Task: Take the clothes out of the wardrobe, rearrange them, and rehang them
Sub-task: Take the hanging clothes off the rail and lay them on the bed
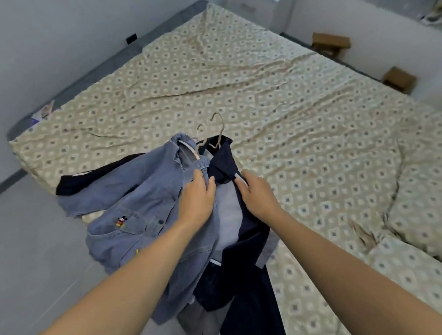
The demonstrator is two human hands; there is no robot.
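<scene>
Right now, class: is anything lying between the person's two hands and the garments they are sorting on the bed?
Nothing visible does. The left hand already grips the denim shirt near its collar, and the right hand holds the navy garment beside it. Both pieces, with their hangers, lie on the patterned bedsheet.

Denim shirt [129, 205], centre-left of frame: washed blue w/ small red-black-yellow cartoon patch on pocket. Navy garment [245, 268], lower centre: dark blue, thin white trim. Hangers [219, 131] above them: pale beige. Bed sheet [301, 112], filling right & top: cream w/ grey-white diamond print. Floor [26, 241], left: plain grey.
</scene>
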